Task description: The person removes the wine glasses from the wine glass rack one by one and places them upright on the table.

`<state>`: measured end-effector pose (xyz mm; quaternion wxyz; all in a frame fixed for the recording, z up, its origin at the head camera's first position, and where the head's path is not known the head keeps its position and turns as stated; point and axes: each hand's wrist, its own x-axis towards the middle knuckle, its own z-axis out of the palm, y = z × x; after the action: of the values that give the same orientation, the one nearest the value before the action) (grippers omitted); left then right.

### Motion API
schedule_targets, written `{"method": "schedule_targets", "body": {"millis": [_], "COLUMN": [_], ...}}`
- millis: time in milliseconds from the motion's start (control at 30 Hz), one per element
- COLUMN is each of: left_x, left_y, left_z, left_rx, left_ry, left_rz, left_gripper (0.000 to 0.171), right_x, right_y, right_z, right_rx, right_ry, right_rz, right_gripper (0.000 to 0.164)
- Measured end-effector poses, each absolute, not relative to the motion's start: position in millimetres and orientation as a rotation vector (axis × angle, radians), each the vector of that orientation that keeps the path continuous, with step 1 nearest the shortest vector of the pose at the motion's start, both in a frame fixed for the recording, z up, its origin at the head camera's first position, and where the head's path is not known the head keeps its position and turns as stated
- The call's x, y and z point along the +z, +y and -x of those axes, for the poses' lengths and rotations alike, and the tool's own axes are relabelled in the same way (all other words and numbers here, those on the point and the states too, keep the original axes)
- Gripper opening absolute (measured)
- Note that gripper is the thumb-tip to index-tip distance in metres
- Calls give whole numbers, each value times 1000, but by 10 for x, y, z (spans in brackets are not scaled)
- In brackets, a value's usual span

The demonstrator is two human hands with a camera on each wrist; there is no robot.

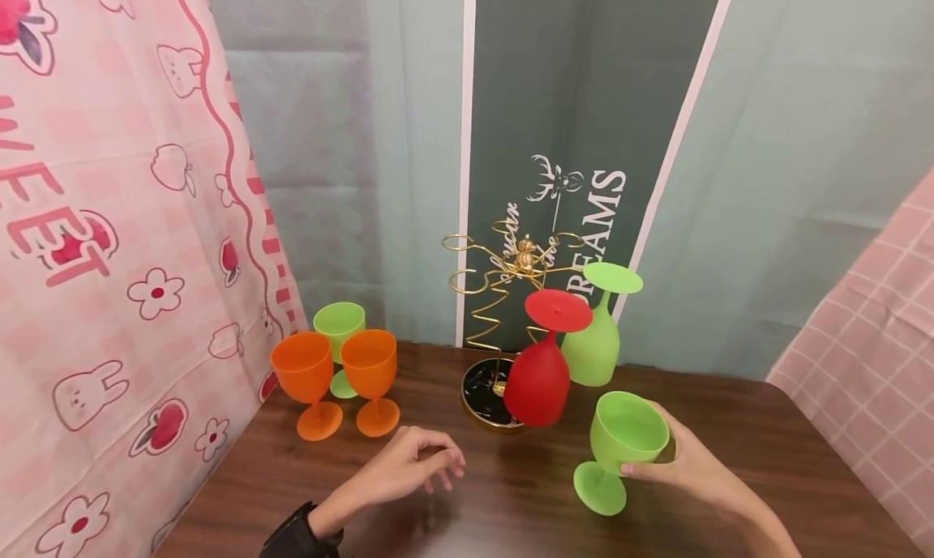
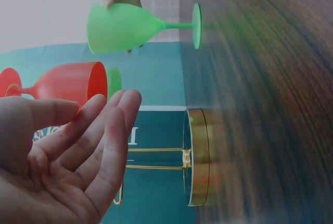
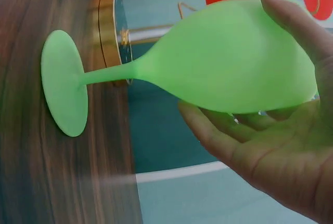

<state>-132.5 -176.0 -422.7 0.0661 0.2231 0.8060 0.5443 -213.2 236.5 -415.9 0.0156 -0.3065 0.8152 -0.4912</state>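
Observation:
My right hand (image 1: 689, 465) grips a light green goblet (image 1: 616, 454) by its bowl, thumb on the near side and fingers round the far side. The goblet is upright, its round foot low at the wooden table; the right wrist view shows the smooth bowl (image 3: 229, 60) lying against the palm. To its left, my left hand (image 1: 409, 467) hovers over the table with fingers loosely bent and nothing in them. Upside down on a gold wire stand (image 1: 477, 392) with a round black base hang a red goblet (image 1: 538, 384) and, behind it, another green goblet (image 1: 594, 349).
At the table's left stand two orange goblets (image 1: 302, 375) and a green goblet (image 1: 339, 323) behind them, all upright. Several loops (image 1: 467, 281) of the stand carry nothing. A pink printed cloth (image 1: 131, 217) borders the left side, and a teal curtain (image 1: 314, 136) hangs behind.

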Motion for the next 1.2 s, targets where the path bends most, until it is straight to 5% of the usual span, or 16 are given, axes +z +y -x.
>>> {"method": "schedule_targets", "body": {"millis": [800,967,1200], "left_x": [-4222,-4206,-3965], "left_y": [-1745,-1730,-1641], "left_z": [1298,1288,1311], "left_rx": [1634,1637,1593], "left_ry": [2395,2405,2795], "left_rz": [-660,-667,-683], "left_gripper": [21,21,17], "right_x": [-4186,-4234,-4261], "right_y": [2598,2651,2608], "right_z": [2723,2677,2750], "right_rx": [-1433,-1417,-1527], "right_ry": [2906,2932,2998], "right_rz": [-3,0,301], "right_gripper": [102,100,73]}}
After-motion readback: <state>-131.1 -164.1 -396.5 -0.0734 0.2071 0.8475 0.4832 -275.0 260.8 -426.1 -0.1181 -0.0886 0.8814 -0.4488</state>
